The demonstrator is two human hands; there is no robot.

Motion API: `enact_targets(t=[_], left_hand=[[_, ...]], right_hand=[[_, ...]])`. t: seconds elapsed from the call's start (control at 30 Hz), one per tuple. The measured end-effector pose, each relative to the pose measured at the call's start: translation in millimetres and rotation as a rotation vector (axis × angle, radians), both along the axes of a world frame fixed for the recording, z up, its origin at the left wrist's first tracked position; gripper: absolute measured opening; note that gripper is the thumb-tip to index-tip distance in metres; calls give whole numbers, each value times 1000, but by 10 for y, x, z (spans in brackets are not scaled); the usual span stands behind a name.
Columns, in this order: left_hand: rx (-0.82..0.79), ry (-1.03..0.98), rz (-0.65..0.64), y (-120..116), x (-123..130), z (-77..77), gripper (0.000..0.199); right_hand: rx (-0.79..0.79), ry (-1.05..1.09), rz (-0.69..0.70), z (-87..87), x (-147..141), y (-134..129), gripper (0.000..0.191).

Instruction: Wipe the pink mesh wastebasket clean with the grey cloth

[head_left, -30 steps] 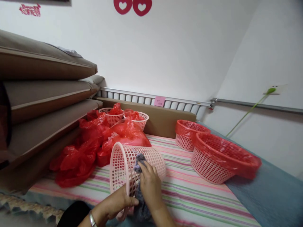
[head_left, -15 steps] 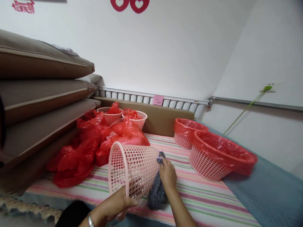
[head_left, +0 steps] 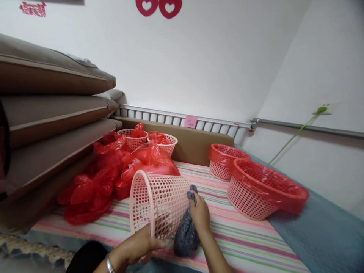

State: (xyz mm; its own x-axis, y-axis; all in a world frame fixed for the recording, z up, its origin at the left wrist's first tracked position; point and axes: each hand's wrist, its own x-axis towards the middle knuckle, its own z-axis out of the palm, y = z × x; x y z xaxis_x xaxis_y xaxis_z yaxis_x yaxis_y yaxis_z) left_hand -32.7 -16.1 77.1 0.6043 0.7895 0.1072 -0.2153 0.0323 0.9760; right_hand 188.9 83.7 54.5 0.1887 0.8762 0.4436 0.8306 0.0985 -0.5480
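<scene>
A pale pink perforated plastic basket [head_left: 167, 193] lies tipped on its side in the air just above the striped sheet, its mouth turned to the left. My left hand [head_left: 142, 242] grips its lower rim, thumb outside and the other fingers partly hidden by the mesh. My right hand [head_left: 200, 212] pinches a dark grey cloth [head_left: 186, 235] against the basket's base. Part of the cloth hangs down below that hand, near the sheet.
Red plastic bags [head_left: 91, 189] pile up on the left of the striped sheet [head_left: 241, 239]. Two pink baskets [head_left: 132, 142] stand behind them. Two red-lined baskets [head_left: 253, 197] stand at the right. Stacked cushions [head_left: 57, 110] rise at the left; a radiator [head_left: 159, 116] runs along the wall.
My right hand has shifted slightly left and down along the basket's base, and the hanging cloth has swung left with it. The left hand and basket stay nearly still.
</scene>
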Motion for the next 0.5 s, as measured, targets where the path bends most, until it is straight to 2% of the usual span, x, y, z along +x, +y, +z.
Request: enact_targets(t=[0.17, 0.27, 0.37, 0.5], left_hand=[[1, -135, -40, 68, 5, -4, 72], [0, -59, 40, 98, -22, -56, 75], [-22, 27, 124, 94, -75, -107, 70], [-41, 112, 196, 73, -122, -157, 60]], right_hand=[[97, -75, 153, 81, -459, -278, 43], [168, -134, 291, 196, -737, -517, 46], [210, -182, 433, 326, -956, -753, 49], [226, -211, 543, 416, -1073, -907, 50]])
